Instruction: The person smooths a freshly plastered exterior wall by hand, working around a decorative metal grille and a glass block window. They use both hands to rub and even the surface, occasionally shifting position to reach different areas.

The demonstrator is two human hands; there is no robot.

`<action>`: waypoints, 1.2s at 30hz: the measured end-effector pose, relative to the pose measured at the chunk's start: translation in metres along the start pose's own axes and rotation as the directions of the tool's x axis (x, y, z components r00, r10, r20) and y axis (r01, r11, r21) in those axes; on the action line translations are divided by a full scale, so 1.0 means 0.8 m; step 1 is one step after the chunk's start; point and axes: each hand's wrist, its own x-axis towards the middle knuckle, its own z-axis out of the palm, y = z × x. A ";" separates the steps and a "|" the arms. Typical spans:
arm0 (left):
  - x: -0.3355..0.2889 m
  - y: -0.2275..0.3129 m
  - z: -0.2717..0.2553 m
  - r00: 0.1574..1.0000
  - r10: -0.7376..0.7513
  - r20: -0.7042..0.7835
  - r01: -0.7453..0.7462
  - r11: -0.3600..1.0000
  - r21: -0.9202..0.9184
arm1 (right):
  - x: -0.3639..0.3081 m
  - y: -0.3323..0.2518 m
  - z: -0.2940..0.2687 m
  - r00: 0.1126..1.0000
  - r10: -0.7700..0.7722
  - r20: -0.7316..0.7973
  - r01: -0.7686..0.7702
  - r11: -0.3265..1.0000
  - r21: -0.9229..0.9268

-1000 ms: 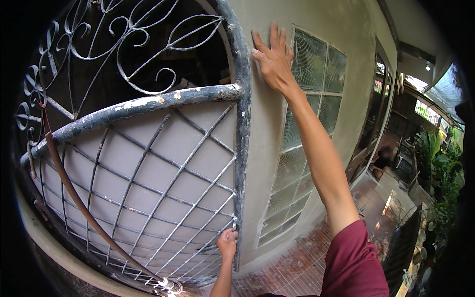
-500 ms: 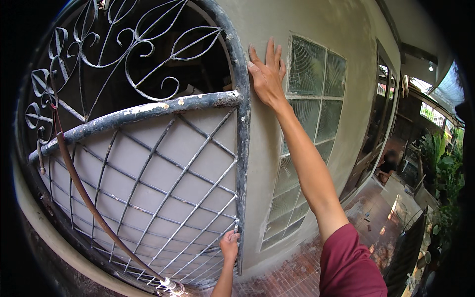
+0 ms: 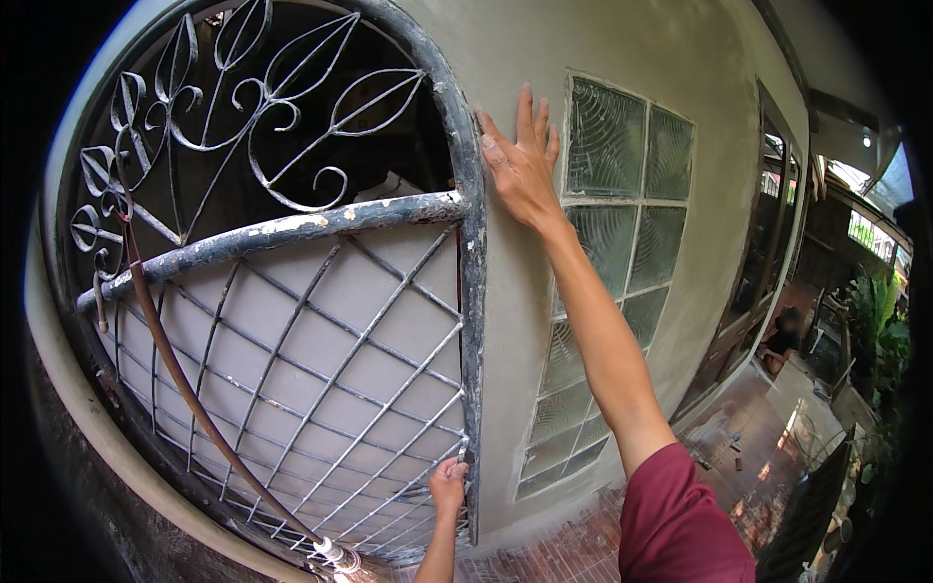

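Note:
My right hand rests on the grey plastered wall, fingers spread, close to the arched frame of a metal grille. Low down, my left hand is closed at the grille's right edge, beside the lattice bars. Its fingers are pinched together, and what they hold, if anything, is too small to make out. Dark paint on the bars is worn and chipped, with pale patches along the thick crossbar. Leaf-shaped metal scrolls fill the arch above.
A broom hangs by a reddish cord in front of the lattice, bristles down. Right of the grille is a patterned glass-block window. Reddish floor tiles run below. Another person sits farther back, near green plants.
The view has shifted slightly, so the grille sits a little differently in it. My right hand stays on the wall, and my left stays at the grille's edge, a touch lower in view.

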 end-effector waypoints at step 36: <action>-0.004 0.017 0.001 0.984 -0.167 -0.067 0.172 0.981 0.086 | 0.032 -0.031 -0.014 0.939 0.163 -0.304 -0.098 0.971 0.217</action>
